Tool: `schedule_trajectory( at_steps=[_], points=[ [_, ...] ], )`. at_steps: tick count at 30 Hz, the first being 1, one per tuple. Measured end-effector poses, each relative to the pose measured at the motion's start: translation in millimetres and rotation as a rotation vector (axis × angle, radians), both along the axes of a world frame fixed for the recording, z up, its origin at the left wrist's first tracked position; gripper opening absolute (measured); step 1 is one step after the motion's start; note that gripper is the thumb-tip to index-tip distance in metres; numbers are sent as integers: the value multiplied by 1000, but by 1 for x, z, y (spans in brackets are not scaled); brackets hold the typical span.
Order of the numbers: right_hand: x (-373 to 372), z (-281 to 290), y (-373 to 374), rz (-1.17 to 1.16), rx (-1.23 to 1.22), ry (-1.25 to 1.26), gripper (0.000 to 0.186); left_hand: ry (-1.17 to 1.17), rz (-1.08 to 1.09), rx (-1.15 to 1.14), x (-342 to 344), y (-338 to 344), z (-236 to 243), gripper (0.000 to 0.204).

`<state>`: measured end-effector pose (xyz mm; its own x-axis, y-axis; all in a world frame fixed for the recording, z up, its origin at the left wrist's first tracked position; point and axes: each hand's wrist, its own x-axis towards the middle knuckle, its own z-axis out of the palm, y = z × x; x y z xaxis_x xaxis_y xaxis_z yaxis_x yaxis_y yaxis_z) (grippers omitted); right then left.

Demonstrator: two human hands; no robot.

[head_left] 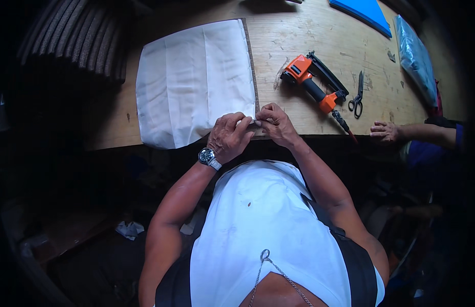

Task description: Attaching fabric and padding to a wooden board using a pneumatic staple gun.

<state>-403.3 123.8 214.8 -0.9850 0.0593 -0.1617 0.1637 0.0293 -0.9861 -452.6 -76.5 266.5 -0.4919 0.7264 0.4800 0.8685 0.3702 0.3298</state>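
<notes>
A cream cloth (194, 77) lies over a flat panel whose speckled brown edge (251, 66) shows along its right side. At the panel's near right corner, my left hand (229, 134), wearing a steel watch, pinches the cloth's edge. My right hand (277, 124) grips the same corner just beside it, fingertips curled closed on the fabric. An orange and black pneumatic staple gun (314, 82) with a hose fitting lies to the right of the cloth, and black-handled scissors (356, 102) lie beside the gun.
Stacked brown boards (78, 43) stand at the back left of the wooden table (114, 130). A blue sheet (363, 15) and a clear plastic-wrapped bundle (414, 59) lie at the back right. Another person's hand (385, 131) rests on the table edge at the right.
</notes>
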Motion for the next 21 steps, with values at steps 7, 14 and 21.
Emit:
schedule_trajectory(
  at_steps=[7,14,21],
  points=[
    [11,3,8,-2,273,126,17,-211,134,49,8,14,-28,42],
    [8,38,96,-246,1234,254,58,-207,182,64,8,17,-32,36],
    [-27,41,125,-24,1448,-176,81,-46,194,-70,15,22,-43,33]
  ],
)
